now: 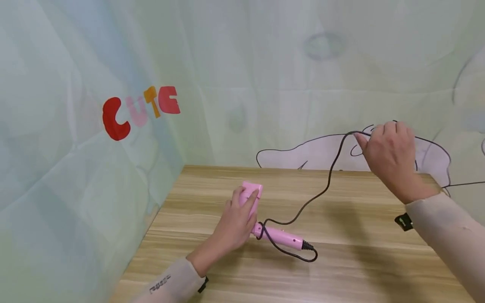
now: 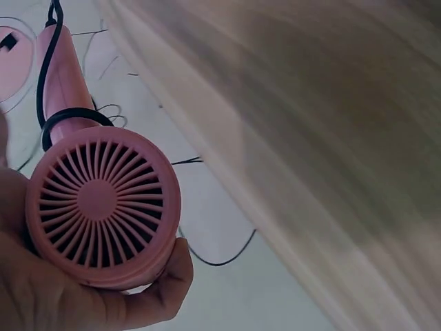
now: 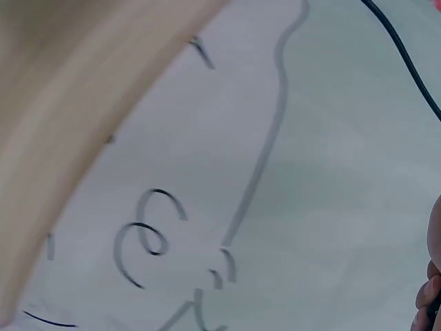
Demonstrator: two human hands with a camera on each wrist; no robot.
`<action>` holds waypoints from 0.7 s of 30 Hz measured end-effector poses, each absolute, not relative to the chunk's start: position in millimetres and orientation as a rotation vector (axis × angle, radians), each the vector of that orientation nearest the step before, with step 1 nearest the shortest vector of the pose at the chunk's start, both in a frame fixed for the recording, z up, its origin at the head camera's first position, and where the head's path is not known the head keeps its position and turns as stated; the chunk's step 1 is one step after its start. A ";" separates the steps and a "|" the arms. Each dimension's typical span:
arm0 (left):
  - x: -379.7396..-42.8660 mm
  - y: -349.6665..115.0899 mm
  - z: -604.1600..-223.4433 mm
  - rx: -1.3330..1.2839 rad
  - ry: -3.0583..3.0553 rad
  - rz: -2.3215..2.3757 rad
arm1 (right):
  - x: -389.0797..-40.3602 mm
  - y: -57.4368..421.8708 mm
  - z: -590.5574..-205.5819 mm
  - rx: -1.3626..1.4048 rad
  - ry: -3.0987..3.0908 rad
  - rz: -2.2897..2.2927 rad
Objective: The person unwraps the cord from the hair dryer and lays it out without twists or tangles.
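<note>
A pink hair dryer (image 1: 282, 237) is held over the wooden table by my left hand (image 1: 235, 221), its fingers wrapped round the barrel. The handle points right, and a black cord (image 1: 329, 181) leaves its end, loops back and winds round the handle near the barrel. From there the cord rises to my right hand (image 1: 392, 147), which grips it high above the table's right side. In the left wrist view the round slotted rear grille (image 2: 96, 200) faces the camera. At the right wrist view's edge, fingers (image 3: 428, 293) curl round a dark piece, mostly out of frame.
The wooden table (image 1: 182, 202) ends at a hanging pale green cloth (image 1: 235, 63) behind and to the left. Coloured letters reading "CUTE" (image 1: 111, 120) are on the left cloth. A white cartoon outline (image 1: 295, 155) shows behind the table's back edge.
</note>
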State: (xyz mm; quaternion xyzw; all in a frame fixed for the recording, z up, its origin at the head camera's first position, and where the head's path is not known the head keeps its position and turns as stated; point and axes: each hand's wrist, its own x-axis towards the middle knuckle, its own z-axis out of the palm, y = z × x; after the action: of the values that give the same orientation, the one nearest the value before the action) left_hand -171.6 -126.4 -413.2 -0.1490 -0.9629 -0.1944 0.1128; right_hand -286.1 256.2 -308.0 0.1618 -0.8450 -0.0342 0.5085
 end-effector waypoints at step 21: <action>-249.0 -197.1 -414.1 0.133 -2.831 -0.684 | -155.3 208.7 -305.2 0.535 -1.705 0.161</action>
State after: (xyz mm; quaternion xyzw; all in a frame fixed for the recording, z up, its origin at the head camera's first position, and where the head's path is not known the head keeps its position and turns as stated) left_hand -249.0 -197.1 -414.1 0.0452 -0.9649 -0.2329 0.1127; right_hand -155.3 208.7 -305.2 0.2330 -0.7427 0.0699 0.6238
